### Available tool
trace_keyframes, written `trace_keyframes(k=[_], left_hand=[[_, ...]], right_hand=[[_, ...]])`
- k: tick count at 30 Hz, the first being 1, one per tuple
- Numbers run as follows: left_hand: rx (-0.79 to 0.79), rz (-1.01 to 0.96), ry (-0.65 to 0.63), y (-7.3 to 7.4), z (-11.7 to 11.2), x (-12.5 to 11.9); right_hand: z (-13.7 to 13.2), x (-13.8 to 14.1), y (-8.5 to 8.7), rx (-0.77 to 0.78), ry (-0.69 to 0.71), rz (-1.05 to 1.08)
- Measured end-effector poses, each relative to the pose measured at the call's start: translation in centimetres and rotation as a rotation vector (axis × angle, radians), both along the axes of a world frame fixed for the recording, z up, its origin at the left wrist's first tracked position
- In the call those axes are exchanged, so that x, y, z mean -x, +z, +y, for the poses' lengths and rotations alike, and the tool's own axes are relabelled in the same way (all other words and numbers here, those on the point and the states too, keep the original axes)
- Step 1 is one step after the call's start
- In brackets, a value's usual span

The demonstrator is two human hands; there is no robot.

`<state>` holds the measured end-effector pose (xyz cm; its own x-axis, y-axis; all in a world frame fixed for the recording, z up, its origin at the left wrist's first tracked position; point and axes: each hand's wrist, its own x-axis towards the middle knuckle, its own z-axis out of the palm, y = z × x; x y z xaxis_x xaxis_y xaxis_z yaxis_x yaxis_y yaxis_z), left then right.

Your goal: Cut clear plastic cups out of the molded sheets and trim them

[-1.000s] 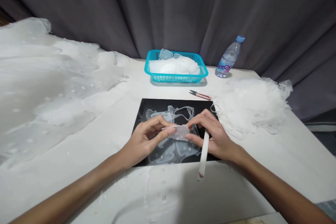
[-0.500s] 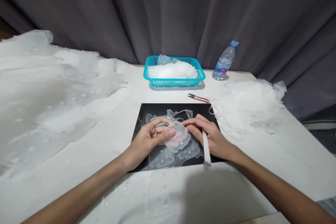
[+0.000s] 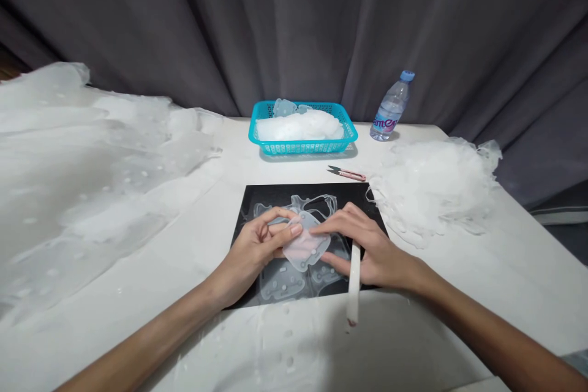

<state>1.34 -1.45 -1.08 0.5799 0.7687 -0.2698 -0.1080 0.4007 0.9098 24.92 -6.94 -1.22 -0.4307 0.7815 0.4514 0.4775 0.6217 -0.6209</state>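
A translucent moulded piece (image 3: 307, 258) sits at the centre of the frame, tilted, above a black board (image 3: 351, 196) on the white desk (image 3: 482, 269). The left grip (image 3: 253, 246) pinches its left edge, thumb on the near face and fingers behind. The right grip (image 3: 374, 246) lays a forefinger on the piece's right side, with the thumb just beside its lower right edge; whether that thumb presses cannot be told. The same grip is also closed round a white stick (image 3: 353, 288), whose end points to the bottom of the frame.

To handle the piece well, I would let the left pinch carry it and use the right fingertips lightly, since so thin a part looks likely to bend. Hold it by the rim so that its face and outline stay readable, and use the dark board as backing. Mind the stick's lower end: it should swing clear of the moulded sheet (image 3: 282, 285) lying under the fingers. The elbows want to stay low, away from the loose translucent heap (image 3: 436, 190) at right of frame and the snips (image 3: 346, 173) above the board
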Motion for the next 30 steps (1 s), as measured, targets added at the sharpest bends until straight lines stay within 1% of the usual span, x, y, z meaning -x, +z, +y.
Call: trace_keyframes(k=[4,6,8,11,14,16,19,21,23,26,28,30], left_hand=[[0.015,0.015,0.017,0.2,-0.2,-0.1],[0.028,-0.005,0.029,0.3,-0.2,-0.1],[0.042,-0.045,0.059,0.4,-0.3,-0.1],[0.093,-0.107,0.078,0.6,-0.2,-0.1],[0.14,-0.127,0.05,0.8,-0.1,-0.1],[0.146,-0.117,0.029,0.7,-0.2,-0.1],[0.126,-0.099,-0.013,0.4,-0.4,0.0],[0.042,-0.047,-0.028,0.2,-0.4,0.2],[-0.111,0.058,-0.048,0.0,0.0,0.6],[-0.37,0.186,-0.094,0.1,1.2,1.4],[-0.512,0.235,-0.11,0.2,2.1,2.1],[-0.666,0.335,-0.115,0.4,3.0,2.9]], right_hand=[[0.1,0.0,-0.5,-0.153,-0.052,-0.088],[0.1,-0.1,-0.7,-0.164,-0.068,-0.116],[0.0,-0.1,-0.8,-0.144,-0.078,-0.132],[-0.1,-0.1,-0.8,-0.068,-0.078,-0.109],[-0.1,-0.1,-0.7,0.067,-0.085,-0.022],[0.0,0.1,-0.7,0.155,-0.117,0.055],[0.3,0.4,-0.6,0.247,-0.179,0.136],[0.4,0.5,-0.5,0.276,-0.196,0.138],[0.6,0.4,-0.5,0.278,-0.211,0.129],[1.2,0.0,-1.0,0.262,-0.275,0.154],[2.4,-0.2,-1.3,0.244,-0.322,0.214],[4.5,-0.6,-1.1,0.19,-0.373,0.274]])
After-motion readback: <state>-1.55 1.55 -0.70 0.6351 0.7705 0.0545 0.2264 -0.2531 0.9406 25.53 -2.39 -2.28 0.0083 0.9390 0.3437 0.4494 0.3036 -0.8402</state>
